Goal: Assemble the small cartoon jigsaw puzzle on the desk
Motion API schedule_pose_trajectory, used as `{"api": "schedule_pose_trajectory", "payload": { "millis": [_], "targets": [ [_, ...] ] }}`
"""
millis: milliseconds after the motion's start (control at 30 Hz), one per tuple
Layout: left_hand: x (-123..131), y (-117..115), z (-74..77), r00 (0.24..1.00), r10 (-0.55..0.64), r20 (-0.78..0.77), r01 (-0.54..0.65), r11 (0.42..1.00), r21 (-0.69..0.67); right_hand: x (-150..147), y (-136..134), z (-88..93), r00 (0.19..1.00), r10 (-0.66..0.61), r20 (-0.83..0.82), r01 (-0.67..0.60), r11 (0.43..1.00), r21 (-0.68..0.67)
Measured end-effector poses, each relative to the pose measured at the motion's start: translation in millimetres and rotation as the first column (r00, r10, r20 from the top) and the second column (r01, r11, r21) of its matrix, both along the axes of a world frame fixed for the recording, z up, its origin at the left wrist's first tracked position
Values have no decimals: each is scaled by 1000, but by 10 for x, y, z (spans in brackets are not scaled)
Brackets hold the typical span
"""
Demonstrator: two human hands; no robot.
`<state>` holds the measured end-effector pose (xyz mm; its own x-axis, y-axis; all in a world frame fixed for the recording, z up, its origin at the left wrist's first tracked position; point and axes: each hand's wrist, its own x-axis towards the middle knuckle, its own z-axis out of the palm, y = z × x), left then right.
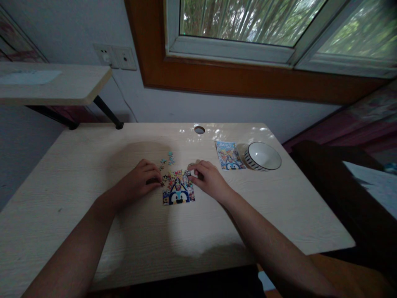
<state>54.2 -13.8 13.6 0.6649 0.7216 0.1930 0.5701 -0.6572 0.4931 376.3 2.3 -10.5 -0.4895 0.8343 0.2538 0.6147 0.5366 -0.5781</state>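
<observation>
A partly assembled jigsaw puzzle (pixel 179 197) lies flat on the table, showing a blue cartoon dog's face at its lower edge and many small colourful figures above. My left hand (pixel 145 179) is at its left side, thumb and fingertips pinched on a small puzzle piece (pixel 163 183). On the opposite side, my right hand (pixel 209 179) has curled fingers, with index finger and thumb against the puzzle's upper right edge. Whether a loose piece is under those fingertips is too small to tell. Several loose puzzle pieces (pixel 170 157), some light blue, lie just beyond the puzzle.
A picture card (pixel 230 156) with the same dog design lies to the right, beside a white bowl (pixel 264 156) with a striped outside. The pale wooden table (pixel 139 244) has a round cable hole (pixel 199 130) near the wall. A raised shelf (pixel 56 93) stands at the back left.
</observation>
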Motion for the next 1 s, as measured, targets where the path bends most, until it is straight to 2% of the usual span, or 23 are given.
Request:
{"api": "schedule_pose_trajectory", "payload": {
  "millis": [1000],
  "targets": [
    [120, -34, -13, 1000, 15, 0, -15, 994, 107, 3, -1, 3, 1000, 4, 5, -4, 1000, 3]
  ]
}}
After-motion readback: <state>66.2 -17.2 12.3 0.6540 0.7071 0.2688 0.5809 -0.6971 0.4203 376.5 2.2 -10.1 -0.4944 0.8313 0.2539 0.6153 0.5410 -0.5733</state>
